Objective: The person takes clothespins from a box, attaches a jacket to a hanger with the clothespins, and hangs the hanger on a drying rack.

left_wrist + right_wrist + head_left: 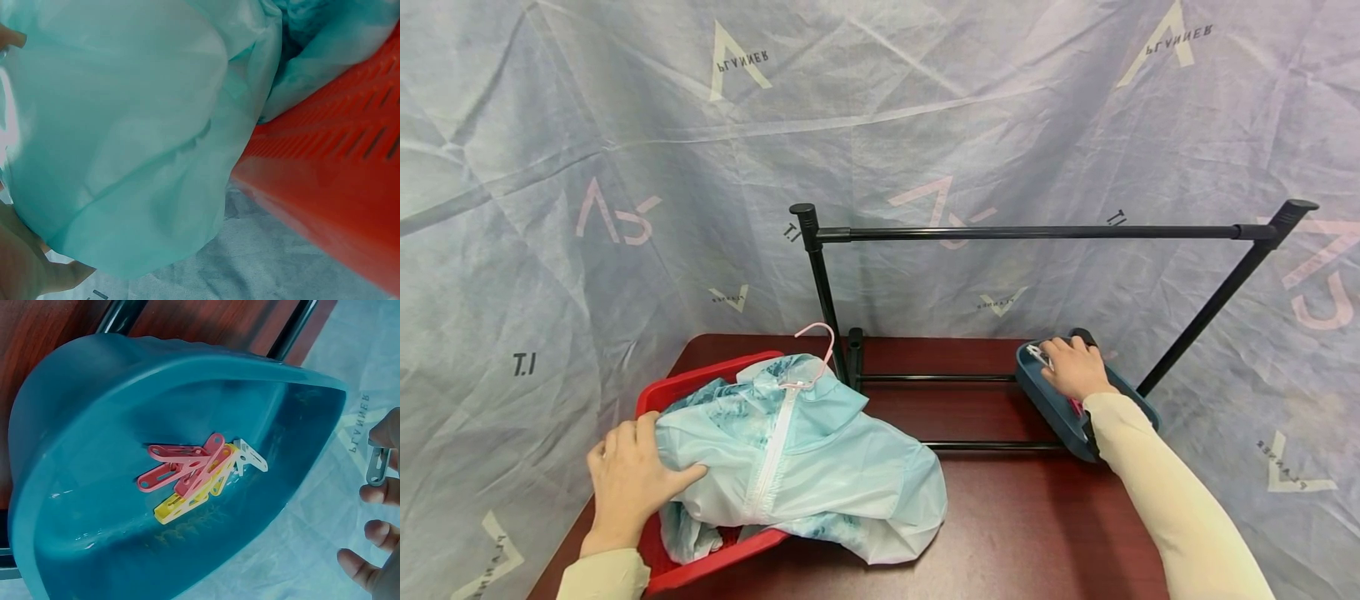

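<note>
At the left, my left hand (pixel 632 475) rests with spread fingers at the side of a pale blue and white zip jacket (pixel 865 467). Its thumb lies over the fabric. The jacket has a pink hanger (pixel 829 337) at its collar and lies across a red basket (pixel 700 382). Over at the right, my right hand (pixel 1075 367) pinches a whitish clothespin (pixel 377 466) between thumb and fingers, above the rim of a blue bin (pixel 81 419). Inside the bin lie pink clothespins (pixel 187 464), yellow clothespins (pixel 178 506) and a white clothespin (pixel 252 456).
A black garment rack stands behind, its top bar (pixel 1022 233) running above the dark red table (pixel 1015 517). Low crossbars (pixel 985 447) span between its feet. More blue tie-dyed clothing (pixel 700 396) lies under the jacket. A grey printed sheet (pixel 880 150) hangs behind.
</note>
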`<state>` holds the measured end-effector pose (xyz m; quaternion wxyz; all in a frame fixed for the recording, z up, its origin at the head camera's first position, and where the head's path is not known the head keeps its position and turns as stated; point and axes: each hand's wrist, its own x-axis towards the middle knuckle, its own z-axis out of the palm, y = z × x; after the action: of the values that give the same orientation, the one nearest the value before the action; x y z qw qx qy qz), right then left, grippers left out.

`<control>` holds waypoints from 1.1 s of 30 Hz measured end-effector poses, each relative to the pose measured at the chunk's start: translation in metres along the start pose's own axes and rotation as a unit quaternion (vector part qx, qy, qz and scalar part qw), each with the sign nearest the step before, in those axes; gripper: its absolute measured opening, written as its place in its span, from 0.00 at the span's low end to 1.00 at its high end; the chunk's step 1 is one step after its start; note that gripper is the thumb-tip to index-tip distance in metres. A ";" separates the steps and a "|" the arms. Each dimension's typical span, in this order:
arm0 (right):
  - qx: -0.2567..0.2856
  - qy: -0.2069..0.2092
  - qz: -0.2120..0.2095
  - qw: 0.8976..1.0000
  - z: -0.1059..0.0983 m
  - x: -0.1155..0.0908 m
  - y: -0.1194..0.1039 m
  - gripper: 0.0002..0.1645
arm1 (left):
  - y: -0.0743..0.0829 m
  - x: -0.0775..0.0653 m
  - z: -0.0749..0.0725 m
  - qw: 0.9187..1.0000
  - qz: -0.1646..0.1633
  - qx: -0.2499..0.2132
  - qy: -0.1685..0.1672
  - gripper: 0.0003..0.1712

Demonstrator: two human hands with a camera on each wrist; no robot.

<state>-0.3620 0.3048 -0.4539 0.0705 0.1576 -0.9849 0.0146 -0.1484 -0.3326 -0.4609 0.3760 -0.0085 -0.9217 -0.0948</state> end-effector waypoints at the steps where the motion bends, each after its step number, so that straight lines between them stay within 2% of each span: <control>1: -0.001 -0.001 0.001 1.000 0.000 0.000 0.000 0.26 | 0.000 0.000 0.000 1.000 0.000 0.000 0.000 0.56; 14: -0.003 -0.007 -0.025 1.000 0.000 0.003 -0.008 0.27 | -0.001 0.000 0.000 1.000 0.008 -0.003 0.009 0.57; 20: -0.008 0.004 -0.033 0.999 0.001 0.004 -0.016 0.26 | -0.001 0.000 0.002 1.000 0.011 -0.003 0.019 0.66; 26: -0.012 0.006 -0.040 0.999 0.002 0.004 -0.021 0.25 | -0.001 0.000 0.002 1.000 0.006 -0.001 0.014 0.64; 33: -0.019 0.000 -0.048 0.999 0.006 0.005 -0.023 0.24 | 0.000 0.000 0.003 1.000 0.012 -0.003 0.023 0.65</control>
<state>-0.3603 0.2810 -0.4589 0.0737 0.2037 -0.9762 -0.0072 -0.1506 -0.3321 -0.4630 0.3980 -0.0182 -0.9125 -0.0929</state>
